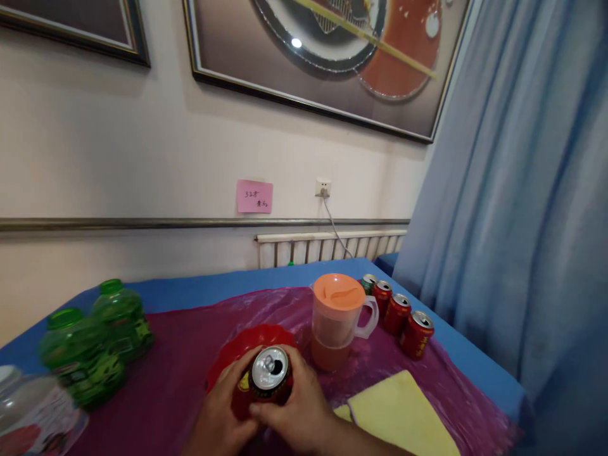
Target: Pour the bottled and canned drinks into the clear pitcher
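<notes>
An opened dark red can (270, 375) stands upright between my two hands, its silver top facing up. My left hand (223, 408) wraps the can's left side, and my right hand (301, 402) grips it from the right, with the thumb across its front. Just behind the hands is a red dish (259, 337) with a scalloped rim, partly hidden by them. To the right stands a clear pitcher (336, 326) with an orange lid and some orange-brown liquid inside. A folded yellow cloth (403, 415) lies near my right forearm.
Several opened cans (398, 311) form a row along the table's right side. Green bottles (83, 358) and a clear bottle (35, 411) stand at the left. Purple plastic sheeting (175, 354) covers part of the blue table (183, 292). A blue curtain (498, 190) hangs at right.
</notes>
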`<state>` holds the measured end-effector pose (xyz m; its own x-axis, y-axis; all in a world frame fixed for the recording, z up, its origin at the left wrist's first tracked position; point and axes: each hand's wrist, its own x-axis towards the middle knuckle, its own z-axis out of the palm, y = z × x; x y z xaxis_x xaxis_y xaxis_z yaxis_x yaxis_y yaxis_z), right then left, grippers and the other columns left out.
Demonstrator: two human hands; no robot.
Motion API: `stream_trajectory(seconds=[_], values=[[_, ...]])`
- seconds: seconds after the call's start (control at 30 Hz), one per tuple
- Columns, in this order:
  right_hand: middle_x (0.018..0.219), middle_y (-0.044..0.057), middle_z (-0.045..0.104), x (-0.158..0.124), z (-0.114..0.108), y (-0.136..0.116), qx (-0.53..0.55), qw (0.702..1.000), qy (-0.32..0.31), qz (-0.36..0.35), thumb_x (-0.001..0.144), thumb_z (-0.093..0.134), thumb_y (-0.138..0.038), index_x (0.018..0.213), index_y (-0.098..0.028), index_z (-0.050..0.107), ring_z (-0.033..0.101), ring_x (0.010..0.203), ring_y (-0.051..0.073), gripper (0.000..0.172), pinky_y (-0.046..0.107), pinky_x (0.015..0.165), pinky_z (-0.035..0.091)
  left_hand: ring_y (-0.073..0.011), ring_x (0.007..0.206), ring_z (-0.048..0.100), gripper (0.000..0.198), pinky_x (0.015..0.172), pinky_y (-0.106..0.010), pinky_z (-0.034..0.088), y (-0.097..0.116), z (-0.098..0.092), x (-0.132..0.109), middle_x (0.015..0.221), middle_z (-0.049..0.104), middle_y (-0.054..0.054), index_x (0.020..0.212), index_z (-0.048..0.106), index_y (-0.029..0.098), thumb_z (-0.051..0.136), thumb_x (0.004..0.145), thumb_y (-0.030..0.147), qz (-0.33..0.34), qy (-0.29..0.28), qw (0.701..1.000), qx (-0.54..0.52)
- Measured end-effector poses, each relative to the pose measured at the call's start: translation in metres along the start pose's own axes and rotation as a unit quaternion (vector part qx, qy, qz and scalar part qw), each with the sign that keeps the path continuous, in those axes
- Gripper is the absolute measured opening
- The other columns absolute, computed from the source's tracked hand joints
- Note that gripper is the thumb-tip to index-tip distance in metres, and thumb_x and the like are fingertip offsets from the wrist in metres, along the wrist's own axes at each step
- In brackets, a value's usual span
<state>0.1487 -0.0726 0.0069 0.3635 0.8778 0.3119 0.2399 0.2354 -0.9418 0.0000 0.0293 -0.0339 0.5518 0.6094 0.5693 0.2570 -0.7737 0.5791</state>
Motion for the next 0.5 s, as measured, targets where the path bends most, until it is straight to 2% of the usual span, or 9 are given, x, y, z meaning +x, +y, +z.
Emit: stream_trajectory(seconds=[0.1, 0.17, 0.27, 0.37, 0.43, 0.5], values=[[0.113, 0.003, 0.073, -0.006, -0.02, -0.001, 0.042, 0.999, 0.02, -0.023, 0.06, 0.083, -0.02, 0.119, -0.024, 0.063, 0.069, 0.104, 0.025, 0.063, 0.039, 0.095, 0.055, -0.0294, 0.116, 0.069, 0.079, 0.099, -0.038, 0.058, 0.003, 0.0, 0.002, 0.135, 0.068, -0.007, 0.143, 0.049, 0.033, 0.079, 0.071, 0.046, -0.002, -0.021, 1.0, 0.011], [0.115, 0.005, 0.073, -0.017, -0.047, 0.002, 0.049, 0.997, 0.056, -0.031, 0.063, 0.083, -0.026, 0.12, -0.023, 0.063, 0.069, 0.106, 0.026, 0.061, 0.038, 0.095, 0.055, -0.0315, 0.119, 0.068, 0.082, 0.1, -0.042, 0.057, 0.007, 0.0, 0.003, 0.137, 0.066, -0.008, 0.143, 0.048, 0.032, 0.08, 0.07, 0.051, -0.011, -0.022, 0.999, 0.03], [0.116, 0.009, 0.074, -0.04, -0.108, 0.012, -0.017, 0.984, 0.175, -0.011, 0.064, 0.084, -0.035, 0.12, -0.021, 0.064, 0.068, 0.11, 0.029, 0.061, 0.038, 0.095, 0.055, -0.0298, 0.117, 0.069, 0.073, 0.098, -0.043, 0.058, 0.01, 0.0, 0.005, 0.134, 0.069, -0.006, 0.142, 0.048, 0.034, 0.075, 0.077, 0.052, -0.016, -0.021, 0.998, 0.059], [0.12, 0.012, 0.073, -0.063, -0.179, 0.024, -0.109, 0.949, 0.294, 0.035, 0.063, 0.084, -0.044, 0.122, -0.019, 0.063, 0.069, 0.109, 0.032, 0.068, 0.043, 0.097, 0.054, -0.0265, 0.108, 0.074, 0.063, 0.094, -0.04, 0.061, 0.006, 0.002, 0.007, 0.124, 0.075, -0.002, 0.139, 0.049, 0.036, 0.07, 0.082, 0.051, 0.005, -0.015, 0.998, 0.06], [0.117, 0.011, 0.074, -0.074, -0.221, 0.033, -0.166, 0.919, 0.349, 0.075, 0.064, 0.082, -0.051, 0.121, -0.018, 0.063, 0.07, 0.106, 0.033, 0.069, 0.043, 0.094, 0.055, -0.0262, 0.103, 0.075, 0.056, 0.093, -0.039, 0.061, 0.002, 0.004, 0.009, 0.118, 0.077, -0.001, 0.136, 0.052, 0.036, 0.066, 0.084, 0.054, 0.0, 0.01, 0.998, 0.059], [0.113, 0.01, 0.075, -0.081, -0.254, 0.041, -0.205, 0.897, 0.376, 0.111, 0.066, 0.079, -0.056, 0.119, -0.018, 0.063, 0.07, 0.102, 0.032, 0.067, 0.042, 0.091, 0.055, -0.0271, 0.103, 0.076, 0.052, 0.093, -0.039, 0.062, -0.001, 0.005, 0.01, 0.115, 0.078, -0.001, 0.132, 0.055, 0.035, 0.062, 0.086, 0.057, -0.022, 0.031, 0.997, 0.063]])
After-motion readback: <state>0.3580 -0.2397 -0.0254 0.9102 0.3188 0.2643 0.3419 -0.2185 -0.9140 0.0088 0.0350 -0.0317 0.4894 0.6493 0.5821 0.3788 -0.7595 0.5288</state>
